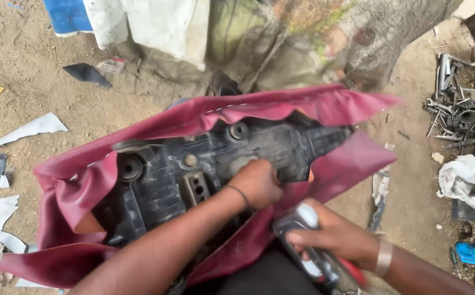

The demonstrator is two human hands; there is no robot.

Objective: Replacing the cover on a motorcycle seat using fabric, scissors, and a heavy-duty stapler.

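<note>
Maroon cover (325, 109) wraps black seat base (194, 169), upside down across my lap. Left hand (256, 183) fisted, pressing base edge. Right hand (336, 237) clamped on stapler (303, 246) just beside. Tools (459, 109) well apart on sandy ground (40, 104).

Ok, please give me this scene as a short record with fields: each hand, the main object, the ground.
left hand: left hand pressed on the black plastic seat base, fingers curled
right hand: right hand gripping a hand tool, possibly a staple gun
cover: maroon vinyl cover wrapped loosely around the base's edges
ground: sandy ground with white scraps
right side: pile of metal tools, white rag
</note>
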